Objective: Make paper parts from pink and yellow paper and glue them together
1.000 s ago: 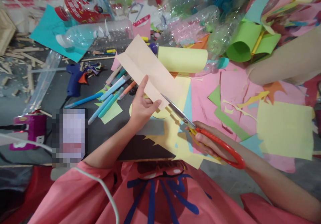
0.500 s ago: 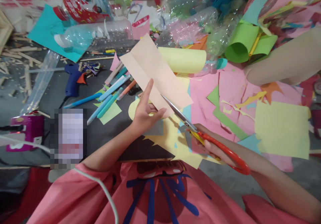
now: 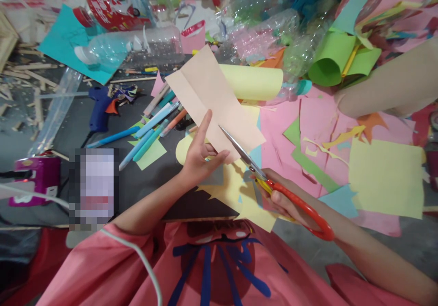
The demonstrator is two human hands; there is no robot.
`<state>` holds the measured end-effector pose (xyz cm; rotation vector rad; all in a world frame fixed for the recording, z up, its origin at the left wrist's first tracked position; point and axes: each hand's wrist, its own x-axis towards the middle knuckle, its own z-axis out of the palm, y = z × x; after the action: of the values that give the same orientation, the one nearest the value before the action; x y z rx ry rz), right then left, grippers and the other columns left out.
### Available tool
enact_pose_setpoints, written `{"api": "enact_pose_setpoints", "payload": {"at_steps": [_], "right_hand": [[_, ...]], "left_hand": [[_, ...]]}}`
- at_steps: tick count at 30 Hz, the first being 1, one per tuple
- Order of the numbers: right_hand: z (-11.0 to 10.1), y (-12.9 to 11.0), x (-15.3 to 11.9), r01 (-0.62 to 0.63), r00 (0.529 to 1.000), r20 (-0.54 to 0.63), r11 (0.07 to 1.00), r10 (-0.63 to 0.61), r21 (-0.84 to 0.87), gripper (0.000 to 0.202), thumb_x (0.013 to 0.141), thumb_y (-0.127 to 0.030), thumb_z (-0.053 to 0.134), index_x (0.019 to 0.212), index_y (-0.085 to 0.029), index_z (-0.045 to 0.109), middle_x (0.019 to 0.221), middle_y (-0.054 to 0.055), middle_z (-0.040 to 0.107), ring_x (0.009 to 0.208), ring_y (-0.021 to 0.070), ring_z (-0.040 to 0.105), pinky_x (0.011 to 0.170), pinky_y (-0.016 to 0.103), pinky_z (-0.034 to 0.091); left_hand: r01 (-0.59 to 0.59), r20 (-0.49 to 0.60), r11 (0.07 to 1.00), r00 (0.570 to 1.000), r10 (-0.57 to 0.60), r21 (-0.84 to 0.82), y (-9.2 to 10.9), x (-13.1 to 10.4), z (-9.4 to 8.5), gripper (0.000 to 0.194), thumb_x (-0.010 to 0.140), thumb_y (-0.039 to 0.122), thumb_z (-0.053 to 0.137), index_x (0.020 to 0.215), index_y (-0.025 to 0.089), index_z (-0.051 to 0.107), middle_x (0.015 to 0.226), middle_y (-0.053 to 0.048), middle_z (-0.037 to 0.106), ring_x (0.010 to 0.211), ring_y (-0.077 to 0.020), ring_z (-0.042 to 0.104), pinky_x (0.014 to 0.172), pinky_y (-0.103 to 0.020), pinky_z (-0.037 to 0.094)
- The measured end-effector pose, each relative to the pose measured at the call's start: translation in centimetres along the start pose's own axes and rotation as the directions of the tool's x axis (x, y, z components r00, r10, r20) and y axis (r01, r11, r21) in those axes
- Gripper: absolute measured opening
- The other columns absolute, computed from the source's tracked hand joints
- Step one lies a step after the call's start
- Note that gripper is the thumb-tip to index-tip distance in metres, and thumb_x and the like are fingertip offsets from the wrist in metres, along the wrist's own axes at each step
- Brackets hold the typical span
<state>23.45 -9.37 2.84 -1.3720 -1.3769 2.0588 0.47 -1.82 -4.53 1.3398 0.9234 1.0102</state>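
Note:
A pale pink sheet of paper [image 3: 214, 89] with a fold line along its left side is held up by my left hand [image 3: 200, 157]. The index finger and thumb lie on its near face; the other fingers curl behind the lower edge. My right hand [image 3: 278, 198] grips scissors [image 3: 301, 205] with red and yellow handles. Their blades look closed and lie across the lower part of the sheet, the tip near its middle. Whether the blades cut into the paper, I cannot tell. Just beyond the sheet lies a rolled yellow paper [image 3: 255, 81].
Markers [image 3: 150, 125] and a blue glue gun [image 3: 100, 107] lie to the left, near a blurred phone-like rectangle [image 3: 97, 182]. Plastic bottles [image 3: 153, 43] line the back. Pink paper [image 3: 280, 132], a yellow sheet [image 3: 386, 178] and a green roll [image 3: 330, 61] are on the right.
My right hand and the scissors have shifted slightly left, the tip moving a little up along the sheet. The paper and my left hand have barely moved.

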Motion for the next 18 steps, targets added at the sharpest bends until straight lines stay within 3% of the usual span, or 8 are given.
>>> {"api": "enact_pose_setpoints", "payload": {"at_steps": [6, 9, 14, 18], "right_hand": [[0.3, 0.1, 0.6, -0.019, 1.0, -0.013, 0.996, 0.02, 0.082, 0.061, 0.084, -0.074, 0.053, 0.109, -0.02, 0.046, 0.058, -0.012, 0.03, 0.041, 0.0033, 0.022, 0.034, 0.018, 0.019], [0.1, 0.1, 0.3, -0.013, 1.0, -0.005, 0.997, 0.014, 0.071, 0.064, 0.084, -0.075, 0.052, 0.114, -0.019, 0.047, 0.058, -0.011, 0.032, 0.042, 0.0041, 0.024, 0.034, 0.019, 0.019], [-0.7, -0.1, -0.4, -0.056, 0.998, -0.016, 0.998, 0.057, 0.018, 0.057, 0.086, -0.072, 0.052, 0.112, -0.021, 0.049, 0.06, -0.01, 0.031, 0.044, 0.0051, 0.023, 0.036, 0.02, 0.017], [-1.3, 0.1, -0.8, 0.004, 1.0, -0.01, 0.991, -0.006, -0.13, 0.042, 0.092, -0.064, 0.047, 0.101, -0.024, 0.051, 0.066, -0.005, 0.041, 0.05, 0.0088, 0.035, 0.041, 0.022, 0.033]], "left_hand": [[-0.026, -0.005, 1.0, 1.0, 0.026, -0.005, -0.3, 0.0, 0.0, 0.093, 0.082, 0.047, 0.075, 0.156, 0.046, 0.018, 0.168, -0.008, 0.017, 0.072, -0.0124, 0.072, 0.057, -0.026, 0.061], [-0.051, 0.005, 0.999, 0.999, 0.051, -0.019, -0.1, 0.1, -0.1, 0.091, 0.082, 0.047, 0.076, 0.155, 0.045, 0.022, 0.162, -0.009, 0.033, 0.073, -0.0126, 0.072, 0.056, -0.024, 0.059], [-0.112, -0.105, 0.992, 0.987, 0.118, 0.059, 0.4, 0.7, -0.7, 0.052, 0.09, 0.046, 0.065, 0.139, 0.032, 0.055, 0.141, -0.011, 0.058, 0.051, -0.0015, 0.053, 0.044, -0.016, 0.044], [-0.049, -0.222, 0.991, 0.972, 0.075, 0.123, 0.4, 1.0, -0.9, 0.04, 0.09, 0.038, 0.067, 0.128, 0.025, 0.063, 0.13, -0.009, 0.064, 0.047, 0.0018, 0.044, 0.041, -0.013, 0.037]]}}
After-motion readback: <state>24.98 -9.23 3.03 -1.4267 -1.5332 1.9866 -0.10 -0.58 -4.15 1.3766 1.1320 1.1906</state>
